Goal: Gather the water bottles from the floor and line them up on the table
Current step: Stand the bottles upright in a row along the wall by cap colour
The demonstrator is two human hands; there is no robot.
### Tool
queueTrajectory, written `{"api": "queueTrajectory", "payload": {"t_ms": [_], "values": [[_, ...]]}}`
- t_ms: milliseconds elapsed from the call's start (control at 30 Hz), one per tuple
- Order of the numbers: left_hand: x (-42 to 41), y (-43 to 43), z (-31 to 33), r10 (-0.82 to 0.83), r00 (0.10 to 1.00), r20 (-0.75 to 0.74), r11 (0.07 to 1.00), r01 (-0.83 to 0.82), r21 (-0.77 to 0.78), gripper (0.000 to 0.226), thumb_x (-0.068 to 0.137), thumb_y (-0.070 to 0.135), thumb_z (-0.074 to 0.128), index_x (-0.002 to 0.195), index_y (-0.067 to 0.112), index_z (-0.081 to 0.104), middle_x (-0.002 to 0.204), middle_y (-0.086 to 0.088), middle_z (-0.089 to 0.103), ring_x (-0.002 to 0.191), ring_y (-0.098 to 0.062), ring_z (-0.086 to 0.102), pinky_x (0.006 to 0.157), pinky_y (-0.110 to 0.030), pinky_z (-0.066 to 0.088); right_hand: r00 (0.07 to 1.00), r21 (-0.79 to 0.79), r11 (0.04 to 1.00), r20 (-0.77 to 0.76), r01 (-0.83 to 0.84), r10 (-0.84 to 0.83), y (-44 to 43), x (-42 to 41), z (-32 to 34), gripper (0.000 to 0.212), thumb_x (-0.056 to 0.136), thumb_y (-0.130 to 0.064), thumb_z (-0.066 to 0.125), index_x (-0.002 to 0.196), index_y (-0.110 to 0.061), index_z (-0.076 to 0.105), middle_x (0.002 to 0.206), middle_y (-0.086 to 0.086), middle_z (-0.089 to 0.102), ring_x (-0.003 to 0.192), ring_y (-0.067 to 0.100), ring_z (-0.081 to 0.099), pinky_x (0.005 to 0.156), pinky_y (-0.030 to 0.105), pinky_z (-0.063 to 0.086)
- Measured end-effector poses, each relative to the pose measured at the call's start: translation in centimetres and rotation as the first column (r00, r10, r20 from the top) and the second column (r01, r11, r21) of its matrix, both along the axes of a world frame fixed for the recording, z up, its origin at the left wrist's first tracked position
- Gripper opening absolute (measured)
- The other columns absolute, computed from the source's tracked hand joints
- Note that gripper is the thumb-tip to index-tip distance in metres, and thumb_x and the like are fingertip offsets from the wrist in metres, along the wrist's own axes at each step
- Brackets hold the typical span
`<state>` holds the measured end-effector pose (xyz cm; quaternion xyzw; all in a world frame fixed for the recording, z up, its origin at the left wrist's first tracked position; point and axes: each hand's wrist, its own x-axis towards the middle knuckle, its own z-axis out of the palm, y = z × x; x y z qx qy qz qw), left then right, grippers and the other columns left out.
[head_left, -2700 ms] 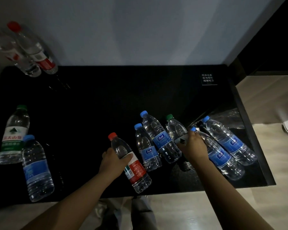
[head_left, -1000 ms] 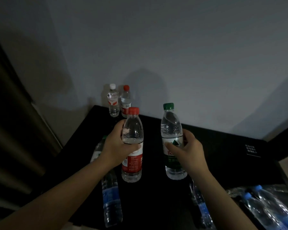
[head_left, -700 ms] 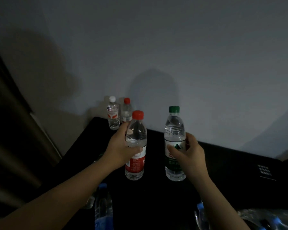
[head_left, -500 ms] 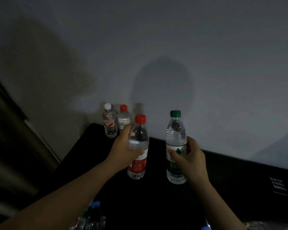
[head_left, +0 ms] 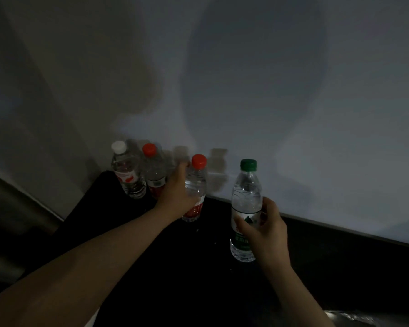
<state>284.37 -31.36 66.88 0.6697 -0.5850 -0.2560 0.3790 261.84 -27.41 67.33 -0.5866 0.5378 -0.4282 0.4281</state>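
While the head view is very dim, I can make out the left hand [head_left: 177, 197] wrapped round a red-capped bottle [head_left: 197, 182] at 12 o'clock. It is upright near the wall [head_left: 293, 114], and its label is mostly hidden. The right hand [head_left: 266, 230] grips the green-capped bottle [head_left: 246, 197] at 1 o'clock, upright. I cannot tell whether either base touches the black desk [head_left: 198, 267]. At 11 o'clock a white-capped bottle [head_left: 126, 175] and a second red-capped bottle [head_left: 153, 172] stand side by side, the latter partly behind the left hand. At 5 o'clock a shiny patch [head_left: 354, 316] is cut off by the frame edge.
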Motion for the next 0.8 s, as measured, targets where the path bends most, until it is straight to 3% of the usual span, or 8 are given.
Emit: {"api": "queueTrajectory", "payload": {"t_ms": [100, 200, 400, 500, 667, 800], "values": [[0.4, -1.7, -1.0, -0.014, 1.000, 0.005, 1.000, 0.015, -0.016, 0.072, 0.068, 0.016, 0.081, 0.123, 0.018, 0.036, 0.112, -0.004, 0.055, 0.096, -0.017, 0.057, 0.076, -0.021, 0.044, 1.000, 0.030, 0.999, 0.017, -0.024, 0.023, -1.1, 0.0, -1.1, 0.052, 0.075, -0.022, 0.078, 0.110, -0.048, 0.049, 0.104, -0.032, 0.063, 0.096, -0.009, 0.062, 0.068, 0.008, 0.051], [0.6, -2.8, -2.1, -0.005, 1.000, -0.001, 1.000, 0.005, -0.023, 0.069, 0.069, 0.011, 0.080, 0.122, 0.015, 0.037, 0.109, -0.002, 0.055, 0.096, -0.017, 0.058, 0.075, -0.019, 0.043, 0.999, 0.038, 0.999, 0.040, -0.011, 0.010, -1.8, 0.3, -2.1, 0.053, 0.075, -0.022, 0.078, 0.118, -0.037, 0.051, 0.107, -0.020, 0.066, 0.098, -0.002, 0.064, 0.077, 0.019, 0.054], [0.9, -3.0, -3.7, 0.028, 1.000, 0.006, 0.999, -0.028, -0.040, 0.080, 0.068, 0.008, 0.082, 0.132, 0.006, 0.033, 0.124, -0.013, 0.053, 0.111, -0.023, 0.054, 0.093, -0.026, 0.042, 0.998, 0.010, 1.000, 0.066, 0.003, -0.003, -3.2, 1.8, -3.4, 0.054, 0.073, -0.031, 0.078, 0.110, -0.051, 0.045, 0.108, -0.034, 0.060, 0.100, -0.011, 0.060, 0.072, 0.004, 0.048], [1.1, -3.1, -3.6, 0.006, 1.000, 0.009, 0.999, -0.006, -0.048, 0.085, 0.067, 0.009, 0.082, 0.135, 0.007, 0.032, 0.125, -0.012, 0.052, 0.113, -0.021, 0.053, 0.094, -0.025, 0.040, 0.998, -0.032, 0.999, 0.066, 0.022, -0.020, -4.3, 2.9, -4.2, 0.055, 0.076, -0.025, 0.078, 0.113, -0.048, 0.044, 0.106, -0.031, 0.060, 0.098, -0.008, 0.061, 0.073, 0.007, 0.049], [1.1, -3.0, -3.4, -0.010, 1.000, 0.022, 1.000, 0.010, -0.019, 0.084, 0.071, 0.007, 0.077, 0.139, 0.007, 0.028, 0.130, -0.015, 0.050, 0.119, -0.025, 0.052, 0.103, -0.036, 0.042, 0.996, -0.083, 0.995, 0.075, 0.054, -0.048, -6.4, 4.7, -5.4, 0.056, 0.076, -0.024, 0.077, 0.117, -0.038, 0.042, 0.108, -0.028, 0.057, 0.102, -0.008, 0.058, 0.074, 0.004, 0.047], [1.3, -3.1, -3.5, -0.029, 0.999, 0.014, 0.999, 0.029, -0.043, 0.080, 0.073, 0.006, 0.075, 0.138, 0.008, 0.029, 0.127, -0.013, 0.052, 0.117, -0.023, 0.054, 0.099, -0.030, 0.043, 0.994, -0.076, 0.996, 0.099, 0.052, -0.045, -7.4, 5.8, -6.3, 0.058, 0.073, -0.029, 0.077, 0.117, -0.040, 0.040, 0.107, -0.035, 0.054, 0.103, -0.011, 0.056, 0.073, 0.004, 0.047]]}}
